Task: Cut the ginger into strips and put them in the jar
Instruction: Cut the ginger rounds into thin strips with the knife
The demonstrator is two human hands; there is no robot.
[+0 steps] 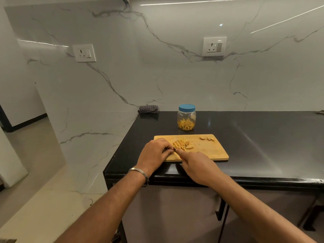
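A wooden cutting board (206, 151) lies on the black counter. A pile of yellow ginger strips (180, 144) sits on its middle, and a few uncut ginger pieces (206, 138) lie near its far right edge. My left hand (156, 152) rests on the board's left part, its fingers curled down on a small piece of ginger that is mostly hidden. My right hand (198, 165) grips the knife (174, 149); only a short bit of blade shows between the two hands. Behind the board stands a clear jar (186, 118) with a blue lid on, holding ginger strips.
A folded checked cloth (148, 109) lies at the counter's back left corner against the marble wall. The black counter (263, 137) stretches to the right of the board. Its left edge drops to the floor beside my left arm.
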